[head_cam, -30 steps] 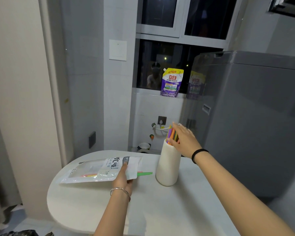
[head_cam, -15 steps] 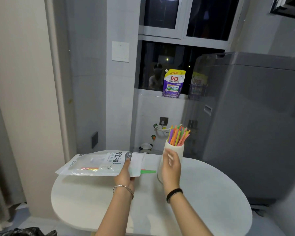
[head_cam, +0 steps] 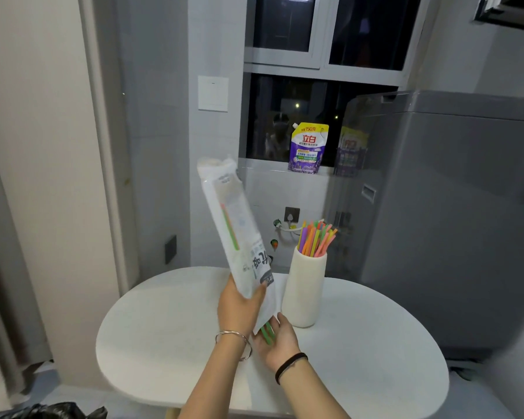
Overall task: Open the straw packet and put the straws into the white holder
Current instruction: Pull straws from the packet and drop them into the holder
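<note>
Above the worktop (head_cam: 360,373), the packet (head_cam: 236,237), gripped by the left hand (head_cam: 239,309), should be tipped steeply so straws (head_cam: 266,332) are caught in the open right hand (head_cam: 277,337).

White oval worktop (head_cam: 375,358). Purple and white refill pouch (head_cam: 307,148), upright on the window sill (head_cam: 270,170). Dark window (head_cam: 324,55) behind the pouch. White wall switch (head_cam: 213,93), left of the window. Grey appliance (head_cam: 451,222), far right. Wall socket (head_cam: 292,213) with a white hose (head_cam: 289,228) below it. Black bag (head_cam: 55,411) on the floor, bottom left.
</note>
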Motion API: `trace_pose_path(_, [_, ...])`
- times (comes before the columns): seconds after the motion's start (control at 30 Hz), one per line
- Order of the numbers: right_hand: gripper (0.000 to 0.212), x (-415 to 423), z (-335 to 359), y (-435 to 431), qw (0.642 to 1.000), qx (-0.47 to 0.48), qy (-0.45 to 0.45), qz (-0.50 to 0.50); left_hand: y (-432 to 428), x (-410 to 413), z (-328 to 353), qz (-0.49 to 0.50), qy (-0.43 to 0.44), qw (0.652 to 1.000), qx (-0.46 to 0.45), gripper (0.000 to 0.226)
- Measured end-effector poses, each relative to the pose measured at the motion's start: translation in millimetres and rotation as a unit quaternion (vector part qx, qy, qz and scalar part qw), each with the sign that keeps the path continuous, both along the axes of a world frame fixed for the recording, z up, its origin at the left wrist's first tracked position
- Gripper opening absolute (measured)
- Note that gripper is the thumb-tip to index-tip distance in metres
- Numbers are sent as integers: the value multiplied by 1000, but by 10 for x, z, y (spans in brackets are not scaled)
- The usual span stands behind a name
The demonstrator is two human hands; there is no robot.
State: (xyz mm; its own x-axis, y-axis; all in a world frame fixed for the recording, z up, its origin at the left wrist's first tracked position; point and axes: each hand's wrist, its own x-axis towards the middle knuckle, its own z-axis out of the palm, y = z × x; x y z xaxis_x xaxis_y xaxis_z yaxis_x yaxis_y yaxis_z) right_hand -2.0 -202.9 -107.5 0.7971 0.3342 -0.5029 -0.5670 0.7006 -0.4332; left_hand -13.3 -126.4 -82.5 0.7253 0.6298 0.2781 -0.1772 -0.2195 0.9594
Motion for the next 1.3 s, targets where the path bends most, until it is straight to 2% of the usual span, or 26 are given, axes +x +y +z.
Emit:
trace_pose_path(0.1, [22, -14, -57, 46, 1000, -3, -26, 17, 28, -10, 46, -12, 3, 1000, 11, 40])
trace_pose_path(0.17, [20, -37, -42, 49, 996, -59, -52, 42, 66, -3, 56, -20, -5, 1000, -8, 41])
trace_pose_path(0.27, [22, -72, 18, 24, 976, -168, -110, 82, 157, 13, 46, -4, -25, 998, -54, 40])
trace_pose_path(0.37, [16, -80, 65, -6, 962, -193, -174, 90, 272, 27, 37, 26, -40, 990, -135, 45])
trace_pose_path(0.53, [11, -18, 120, -117, 950, -235, -202, 32, 439, -24, 37, 55, -75, 946, -312, 43])
trace_pose_path(0.67, [11, 86, 158, -220, 965, -173, -188, -65, 531, -68, -38, 53, -93, 898, -427, 44])
trace_pose_path(0.73, [10, 113, 187, -230, 971, -118, -183, -99, 528, -64, -75, 50, -88, 890, -445, 50])
trace_pose_path(0.8, [7, 100, 213, -194, 972, -99, -190, -92, 460, -51, -89, 43, -84, 883, -460, 56])
trace_pose_path(0.93, [18, 33, 207, -92, 943, -215, -255, -12, 243, -23, -75, 15, -60, 866, -495, 53])
trace_pose_path(1.03, [31, 66, 245, -142, 920, -272, -282, -22, 217, -20, -70, 15, -41, 852, -522, 50])
trace_pose_path(1.17, [36, 187, 333, -365, 922, -265, -256, -121, 341, -27, -85, 37, -50, 839, -541, 50])
trace_pose_path(1.3, [33, 190, 348, -434, 930, -244, -248, -120, 326, -16, -78, 46, -49, 842, -536, 46])
